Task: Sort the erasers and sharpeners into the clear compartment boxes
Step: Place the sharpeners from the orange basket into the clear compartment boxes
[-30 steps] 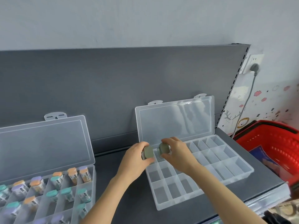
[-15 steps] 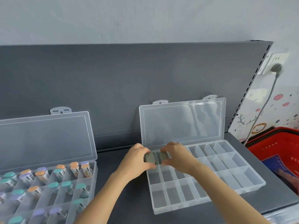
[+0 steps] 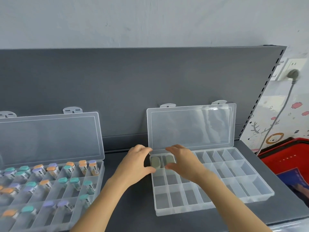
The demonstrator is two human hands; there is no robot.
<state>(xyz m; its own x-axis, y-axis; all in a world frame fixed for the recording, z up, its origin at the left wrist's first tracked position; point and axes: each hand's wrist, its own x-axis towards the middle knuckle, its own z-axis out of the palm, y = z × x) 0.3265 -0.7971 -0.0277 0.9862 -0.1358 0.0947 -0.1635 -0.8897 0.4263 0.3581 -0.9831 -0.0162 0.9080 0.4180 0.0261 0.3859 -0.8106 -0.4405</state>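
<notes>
Erasers first: my left hand (image 3: pixel 135 164) pinches the left eraser (image 3: pixel 155 162) between thumb and fingers, and my right hand (image 3: pixel 182 163) pinches the right eraser (image 3: pixel 170 159) the same way. Both grey blocks sit low in the two far-corner compartments of the clear box (image 3: pixel 209 210), right under my fingertips, side by side with one thin divider between them. Whether they touch the bottom I cannot tell. The lid (image 3: pixel 192 128) stands open just beyond my knuckles.

I judge these blocks light and slightly rubbery, grippy rather than slick, with rounded corners. A gentle pinch across the short sides should be enough; squeezing harder would only bend them. The compartments look snug, so I'd let go by lifting my fingers straight up, or an eraser may come out with them. Off to the left of my left hand, the other box (image 3: pixel 98 190) holds sharpeners (image 3: pixel 74 180) with coloured caps.
</notes>
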